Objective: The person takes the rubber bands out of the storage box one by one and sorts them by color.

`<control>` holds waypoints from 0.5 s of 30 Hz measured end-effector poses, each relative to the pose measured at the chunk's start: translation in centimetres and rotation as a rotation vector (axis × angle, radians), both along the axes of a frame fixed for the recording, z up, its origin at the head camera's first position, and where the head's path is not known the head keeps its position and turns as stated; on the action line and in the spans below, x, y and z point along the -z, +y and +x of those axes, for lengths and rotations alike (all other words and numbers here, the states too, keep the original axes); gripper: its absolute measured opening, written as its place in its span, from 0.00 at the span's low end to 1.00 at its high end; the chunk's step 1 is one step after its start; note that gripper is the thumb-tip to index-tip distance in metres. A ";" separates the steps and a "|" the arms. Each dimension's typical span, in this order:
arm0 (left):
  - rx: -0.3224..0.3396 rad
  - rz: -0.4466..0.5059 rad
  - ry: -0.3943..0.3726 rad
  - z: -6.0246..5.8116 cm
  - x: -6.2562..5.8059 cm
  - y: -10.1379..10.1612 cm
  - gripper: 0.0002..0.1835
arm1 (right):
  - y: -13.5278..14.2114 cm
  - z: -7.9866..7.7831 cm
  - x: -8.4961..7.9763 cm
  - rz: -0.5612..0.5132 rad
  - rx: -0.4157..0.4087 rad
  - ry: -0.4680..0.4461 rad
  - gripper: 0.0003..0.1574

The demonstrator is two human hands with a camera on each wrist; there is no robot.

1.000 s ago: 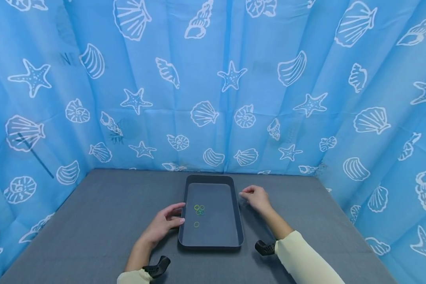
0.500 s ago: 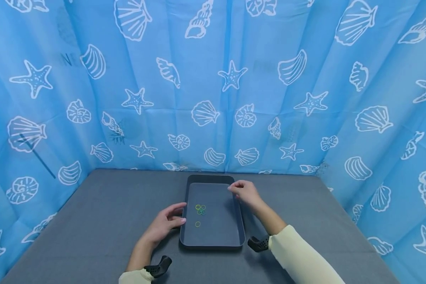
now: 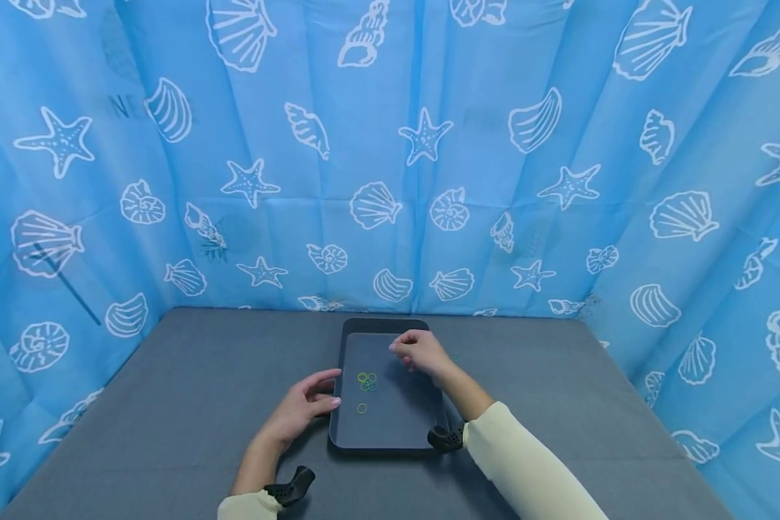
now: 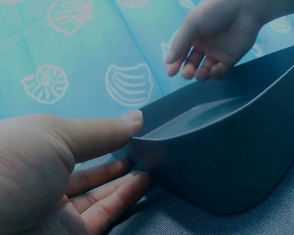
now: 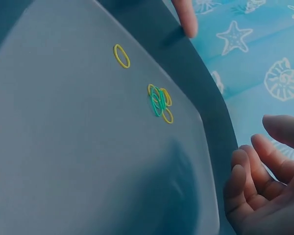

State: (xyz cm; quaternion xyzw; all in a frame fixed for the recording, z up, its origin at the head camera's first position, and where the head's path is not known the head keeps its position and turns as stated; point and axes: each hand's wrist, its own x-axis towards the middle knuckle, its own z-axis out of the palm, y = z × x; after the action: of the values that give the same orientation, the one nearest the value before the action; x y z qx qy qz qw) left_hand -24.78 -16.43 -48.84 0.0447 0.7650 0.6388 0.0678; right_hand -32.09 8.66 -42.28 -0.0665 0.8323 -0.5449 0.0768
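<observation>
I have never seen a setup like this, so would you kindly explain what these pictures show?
There is no robot here: a person works with two bare hands. The wide picture comes from a camera worn on the head; the other two from cameras on the left and right wrists. A dark tray stands on a grey table, with a blue shell-patterned curtain behind. In the tray lie small yellow and green rings, most bunched together and one apart. The left hand touches the tray's side. The right hand is above the tray, with nothing visible in it.
</observation>
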 end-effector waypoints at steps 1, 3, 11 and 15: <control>-0.001 0.001 0.000 0.0 0.0 0.0 0.28 | -0.2 -0.1 0.1 -0.001 -0.015 -0.002 0.07; -0.002 0.001 0.004 0.0 0.1 0.0 0.28 | -0.5 -0.1 0.3 0.003 -0.058 0.009 0.07; 0.002 -0.002 0.004 -0.1 0.1 0.0 0.27 | -1.5 -0.8 1.6 0.035 -0.213 0.090 0.10; 0.001 -0.001 0.003 -0.1 0.0 -0.1 0.27 | -2.1 -1.3 2.4 0.062 -0.214 0.099 0.09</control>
State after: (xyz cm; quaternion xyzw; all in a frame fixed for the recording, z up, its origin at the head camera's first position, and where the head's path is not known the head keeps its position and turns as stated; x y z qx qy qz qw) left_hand -24.86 -16.52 -48.88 0.0461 0.7655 0.6383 0.0671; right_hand -33.40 6.52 -44.68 -0.1793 0.8398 -0.5034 0.0956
